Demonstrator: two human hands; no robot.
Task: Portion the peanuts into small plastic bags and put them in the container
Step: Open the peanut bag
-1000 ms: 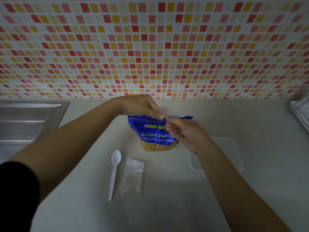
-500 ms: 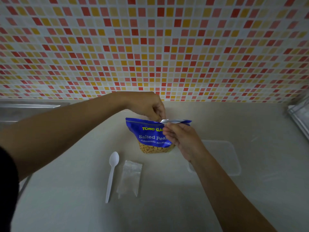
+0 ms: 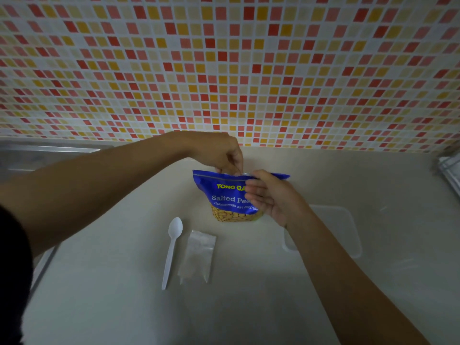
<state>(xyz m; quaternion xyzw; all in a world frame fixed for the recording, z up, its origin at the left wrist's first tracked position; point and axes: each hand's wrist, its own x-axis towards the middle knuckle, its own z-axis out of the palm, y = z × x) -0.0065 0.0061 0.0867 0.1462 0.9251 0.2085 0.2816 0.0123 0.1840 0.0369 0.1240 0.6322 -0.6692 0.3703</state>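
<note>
Counter (image 3: 124, 307): container (image 3: 346, 227) partly behind right forearm (image 3: 331, 265)

The rear wall (image 3: 224, 58) is a mosaic of small square tiles in red, pink, orange, yellow and cream with white grout, spanning the full width of the view and meeting the counter along a straight joint. The countertop (image 3: 124, 307) is pale, smooth and dimly lit. A stainless steel drainboard (image 3: 37, 155) sits at the far left against the wall, its metal edge running down the counter's left side. At the far right a pale object with a metal part (image 3: 450, 170) is cut off by the frame and cannot be identified.
</note>
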